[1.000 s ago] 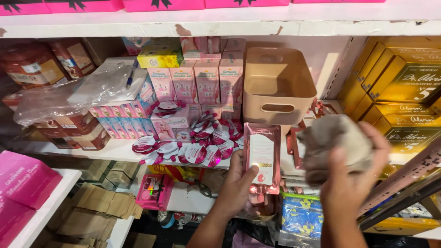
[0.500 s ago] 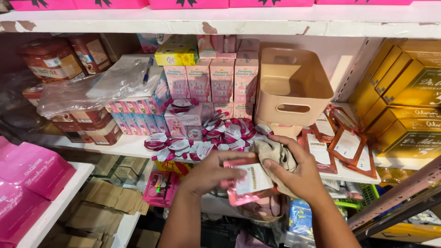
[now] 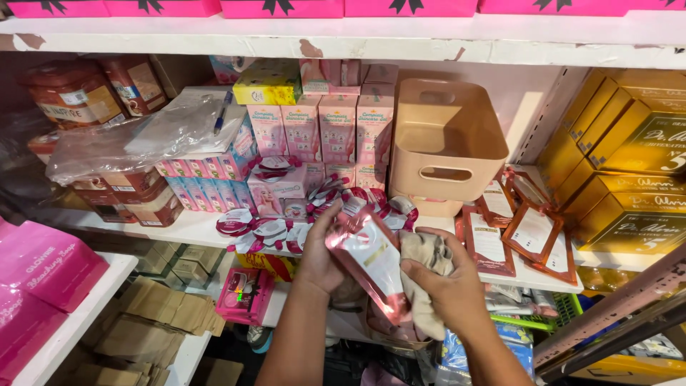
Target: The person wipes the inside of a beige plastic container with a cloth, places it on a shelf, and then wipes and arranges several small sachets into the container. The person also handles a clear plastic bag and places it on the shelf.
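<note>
Since the preceding frame, both hands have drawn lower and closer to the camera, and the shiny pink sachet [image 3: 371,261] now lies tilted between them. Left hand [image 3: 321,261] grips the sachet's left edge, fingers closed on it; right hand [image 3: 446,286] clasps a beige cloth [image 3: 421,271] pressed against the sachet's face, at about 3 o'clock from it. Wiping appears under way, not finished. At 1 o'clock, more sachets [image 3: 518,232] lie on the white shelf [image 3: 193,225], beside a beige plastic basket [image 3: 446,139]. Pink cartons [image 3: 336,129] stand at 11 o'clock; gold boxes [image 3: 629,168] fill the right.
</note>
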